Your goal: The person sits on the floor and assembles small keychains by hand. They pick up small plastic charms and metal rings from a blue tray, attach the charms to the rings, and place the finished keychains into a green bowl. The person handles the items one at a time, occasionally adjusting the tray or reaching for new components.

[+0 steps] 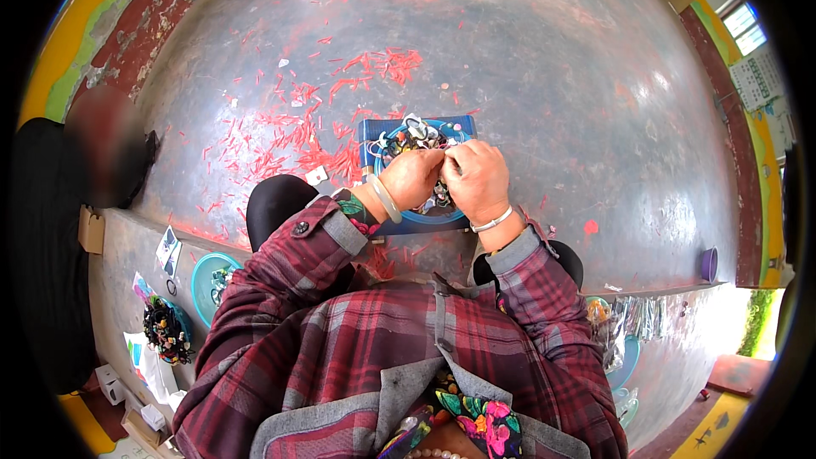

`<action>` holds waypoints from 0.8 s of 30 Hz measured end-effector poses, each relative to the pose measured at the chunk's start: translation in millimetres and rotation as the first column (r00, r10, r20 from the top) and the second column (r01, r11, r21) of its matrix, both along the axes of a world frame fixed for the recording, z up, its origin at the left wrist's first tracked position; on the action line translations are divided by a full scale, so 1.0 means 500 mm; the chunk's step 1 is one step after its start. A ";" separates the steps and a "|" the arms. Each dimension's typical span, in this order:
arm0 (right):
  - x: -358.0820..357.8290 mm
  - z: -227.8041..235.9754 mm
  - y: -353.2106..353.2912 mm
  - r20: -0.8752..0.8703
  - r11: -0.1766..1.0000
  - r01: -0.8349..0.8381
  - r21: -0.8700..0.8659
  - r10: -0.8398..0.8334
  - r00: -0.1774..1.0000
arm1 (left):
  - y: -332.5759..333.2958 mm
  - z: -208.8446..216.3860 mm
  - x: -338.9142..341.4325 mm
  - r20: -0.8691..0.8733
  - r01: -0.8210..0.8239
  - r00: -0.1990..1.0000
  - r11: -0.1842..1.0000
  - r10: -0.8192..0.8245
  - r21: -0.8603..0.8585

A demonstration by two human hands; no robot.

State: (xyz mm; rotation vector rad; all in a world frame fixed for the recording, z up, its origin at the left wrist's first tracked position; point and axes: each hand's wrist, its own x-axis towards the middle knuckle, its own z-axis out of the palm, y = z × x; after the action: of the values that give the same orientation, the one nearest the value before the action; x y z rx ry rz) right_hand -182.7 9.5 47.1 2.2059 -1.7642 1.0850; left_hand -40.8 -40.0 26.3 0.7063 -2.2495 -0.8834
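Observation:
My left hand (410,177), with a pale bangle at its wrist, and my right hand (478,178), with a thin band at its wrist, meet fingertip to fingertip. Both are closed in a pinch; whatever is between the fingers is too small or hidden to name. Right below them is a round blue basin (425,219) full of small mixed pieces (416,132), dark, white and coloured, partly covered by my hands. The basin rests on a blue flat-topped support (370,131) in front of my knees.
Red scraps (336,161) litter the floor ahead and left. A teal basin (202,289) and a heap of dark small items (166,331) stand at my left, near a person in black (51,246). Another teal basin (627,361) and a purple container (709,264) are at right.

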 end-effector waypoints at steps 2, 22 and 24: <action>-0.002 0.001 -0.001 0.109 0.999 -0.008 0.033 0.005 0.994 | 0.000 0.003 0.001 -0.013 -0.005 1.000 1.000 0.005 0.016; -0.003 0.010 0.003 -0.021 0.998 -0.021 0.059 0.022 1.000 | -0.003 0.002 0.003 -0.034 0.000 0.999 1.000 -0.001 -0.016; -0.004 0.003 0.003 -0.078 0.999 -0.006 0.046 0.009 0.997 | -0.003 -0.001 0.001 -0.018 0.005 1.000 1.000 -0.005 -0.022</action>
State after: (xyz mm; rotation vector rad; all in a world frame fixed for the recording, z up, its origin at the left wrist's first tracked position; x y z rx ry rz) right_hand -184.5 10.9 48.5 2.2507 -1.7673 0.9551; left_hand -40.3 -41.7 26.0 0.6810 -2.2428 -0.8629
